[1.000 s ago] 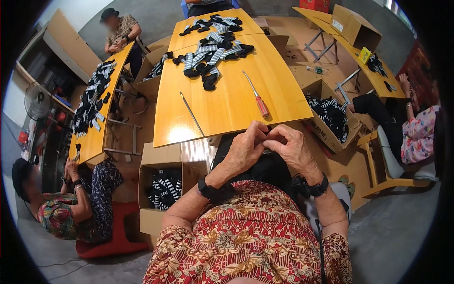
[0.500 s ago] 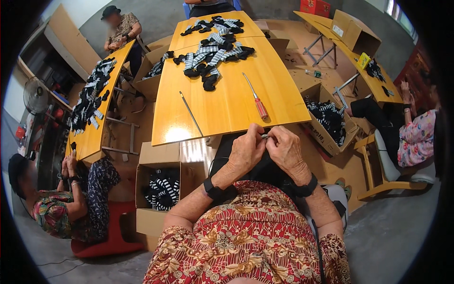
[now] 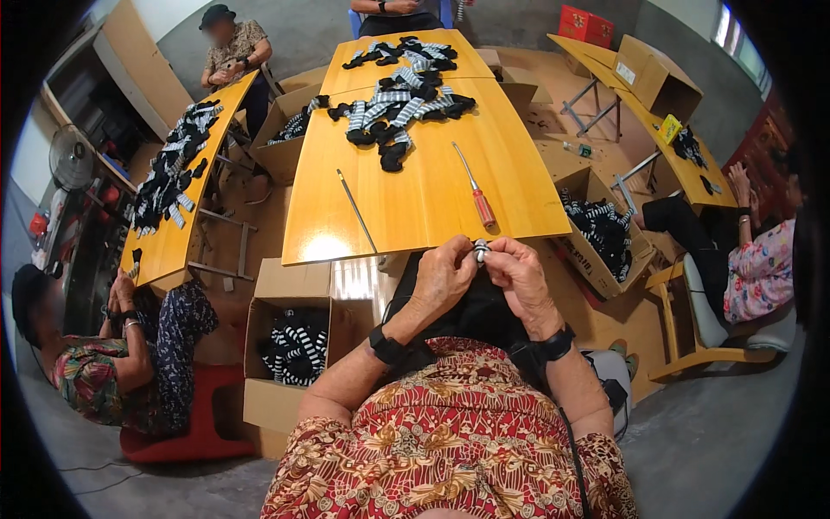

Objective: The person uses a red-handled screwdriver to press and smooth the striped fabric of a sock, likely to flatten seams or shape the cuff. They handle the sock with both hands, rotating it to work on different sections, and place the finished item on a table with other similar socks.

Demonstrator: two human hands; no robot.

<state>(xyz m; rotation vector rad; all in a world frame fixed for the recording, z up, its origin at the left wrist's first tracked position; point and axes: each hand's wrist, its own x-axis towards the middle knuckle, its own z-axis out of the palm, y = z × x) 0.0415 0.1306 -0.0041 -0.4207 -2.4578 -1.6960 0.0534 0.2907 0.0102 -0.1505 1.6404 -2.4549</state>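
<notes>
My left hand (image 3: pixel 443 277) and my right hand (image 3: pixel 515 275) meet just below the near edge of the yellow wooden table (image 3: pixel 424 199). Both pinch a small black-and-white striped sock (image 3: pixel 481 251) between the fingertips. A dark bundle of fabric (image 3: pixel 471 311) lies in my lap beneath the hands. On the table lie a red-handled screwdriver (image 3: pixel 476 191) and a thin metal rod (image 3: pixel 356 210). A heap of black and striped socks (image 3: pixel 402 108) sits at the table's far end.
A cardboard box of striped socks (image 3: pixel 294 342) stands at my left, another box of socks (image 3: pixel 601 229) at my right. A second sock-covered table (image 3: pixel 173 186) is at the left. Three other people sit around: lower left, far left, and right.
My hands have stayed together at the table edge, shifting slightly; the striped sock now shows between the fingertips.
</notes>
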